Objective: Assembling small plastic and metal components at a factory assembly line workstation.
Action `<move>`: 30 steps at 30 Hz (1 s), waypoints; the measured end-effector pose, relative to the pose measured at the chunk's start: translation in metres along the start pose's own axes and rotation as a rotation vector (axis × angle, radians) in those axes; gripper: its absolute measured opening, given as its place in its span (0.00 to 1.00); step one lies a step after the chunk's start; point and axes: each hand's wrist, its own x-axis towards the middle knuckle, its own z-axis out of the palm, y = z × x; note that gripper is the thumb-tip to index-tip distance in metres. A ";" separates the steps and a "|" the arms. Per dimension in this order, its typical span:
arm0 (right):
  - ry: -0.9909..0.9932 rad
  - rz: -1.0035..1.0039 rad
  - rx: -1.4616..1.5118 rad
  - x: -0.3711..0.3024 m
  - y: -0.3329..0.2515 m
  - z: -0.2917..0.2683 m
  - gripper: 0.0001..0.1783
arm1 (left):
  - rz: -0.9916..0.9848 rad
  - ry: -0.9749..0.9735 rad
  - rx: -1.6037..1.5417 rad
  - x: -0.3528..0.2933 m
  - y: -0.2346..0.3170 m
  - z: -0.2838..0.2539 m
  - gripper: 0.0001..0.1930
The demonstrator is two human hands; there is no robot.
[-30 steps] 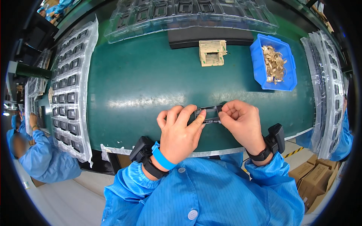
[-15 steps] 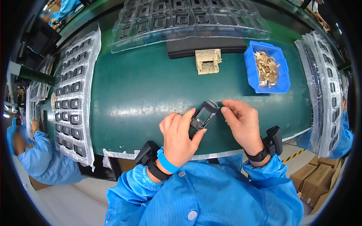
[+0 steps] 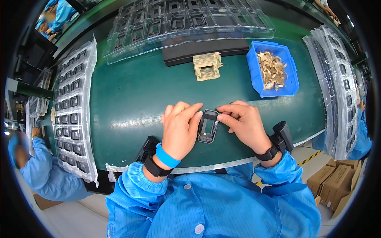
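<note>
A black plastic frame (image 3: 206, 138) with a rectangular opening is held just over the green table, long side nearly upright in the view. My left hand (image 3: 180, 127) grips its left edge, thumb against the side and fingers reaching past its top left corner. Thumb and forefinger of my right hand (image 3: 244, 123) are pinched together at the frame's top right corner, touching it. Whether a small strip lies between those fingertips is hidden. Small gold-coloured spots show near the frame's lower end.
Beyond my hands lies a stack of beige adhesive sheets (image 3: 201, 74) before a long black block (image 3: 174, 57). A blue bin (image 3: 292, 75) holds curled tan strips (image 3: 272, 73). Clear trays (image 3: 131, 49) of black frames stand behind, with more trays (image 3: 85, 127) on the left and right (image 3: 331, 79).
The frame has turned from a slant to nearly upright. My right fingertips have moved in from beside it to touch its corner. My left hand has shifted its hold along the left edge.
</note>
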 end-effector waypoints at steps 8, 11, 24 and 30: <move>0.045 -0.103 -0.136 0.005 0.005 0.005 0.09 | -0.010 -0.002 0.016 0.003 0.003 0.001 0.08; 0.076 -0.132 -0.181 0.006 0.004 0.009 0.08 | -0.015 0.004 0.026 0.003 0.004 0.002 0.08; 0.111 -0.121 -0.179 0.011 0.000 0.013 0.05 | 0.051 0.050 0.056 0.001 0.004 0.007 0.08; 0.115 -0.099 -0.179 0.011 0.002 0.013 0.04 | 0.043 0.122 0.030 -0.002 0.005 0.014 0.07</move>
